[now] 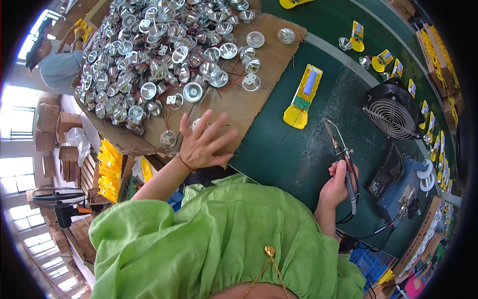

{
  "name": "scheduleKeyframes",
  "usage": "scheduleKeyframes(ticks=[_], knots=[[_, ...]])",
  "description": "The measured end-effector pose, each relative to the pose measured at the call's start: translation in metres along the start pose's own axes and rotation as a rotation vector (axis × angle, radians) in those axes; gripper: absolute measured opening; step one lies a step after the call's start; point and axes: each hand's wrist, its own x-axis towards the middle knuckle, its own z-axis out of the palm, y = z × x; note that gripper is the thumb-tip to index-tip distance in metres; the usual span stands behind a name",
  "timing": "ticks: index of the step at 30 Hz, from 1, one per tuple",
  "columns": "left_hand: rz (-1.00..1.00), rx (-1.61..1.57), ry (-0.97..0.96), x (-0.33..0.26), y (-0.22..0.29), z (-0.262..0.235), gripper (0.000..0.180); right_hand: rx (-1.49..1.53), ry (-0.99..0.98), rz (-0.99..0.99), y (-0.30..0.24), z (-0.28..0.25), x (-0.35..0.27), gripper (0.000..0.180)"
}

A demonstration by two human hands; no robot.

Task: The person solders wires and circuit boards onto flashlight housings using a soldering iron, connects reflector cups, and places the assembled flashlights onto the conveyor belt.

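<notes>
My left hand (pixel 205 143) is spread open over the near edge of the cardboard sheet (pixel 271 65). Its fingers are slightly blurred, and a small pale part of a reflector shows just behind them. A big heap of silver lamp reflectors (pixel 164 55) with thin red and dark wires covers the cardboard. My right hand (pixel 334 185) is wrapped round the handle of a soldering iron (pixel 349 175), whose thin metal tip and curved tube point away over the green table. Beyond the tip lies a yellow lamp housing (pixel 302 97) holding a purple cylindrical battery and a green circuit board.
On the right stand a black fan with a wire guard (pixel 392 115) and a blue soldering station (pixel 401 187) with a wire reel. Yellow housings with reflectors (pixel 382 60) line a green belt beyond the table's pale edge. A co-worker (pixel 59 67) sits at far left.
</notes>
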Motion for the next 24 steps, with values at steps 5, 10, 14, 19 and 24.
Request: scheduleKeyframes(ticks=[5, 10, 14, 19, 24], knots=[[-0.065, 0.088, 0.013, 0.009, -0.047, 0.027, 0.072, -0.034, 0.001, -0.012, -0.001, 0.003, 0.001, 0.021], [-0.031, -0.009, 0.187, 0.081, -0.055, 0.046, 0.063, -0.061, 0.034, -0.017, -0.002, 0.003, -0.001, 0.02], [-0.037, -0.115, 0.222, 0.099, -0.045, 0.039, 0.051, -0.047, 0.041, -0.02, -0.002, 0.001, -0.003, 0.02], [-0.108, -0.062, 0.242, 0.122, -0.032, 0.036, 0.035, -0.061, 0.023, -0.011, -0.003, 0.003, -0.003, 0.02], [-0.113, -0.217, 0.032, 0.212, -0.007, 0.068, 0.031, -0.086, 0.032, -0.005, -0.006, 0.006, -0.003, 0.021]])
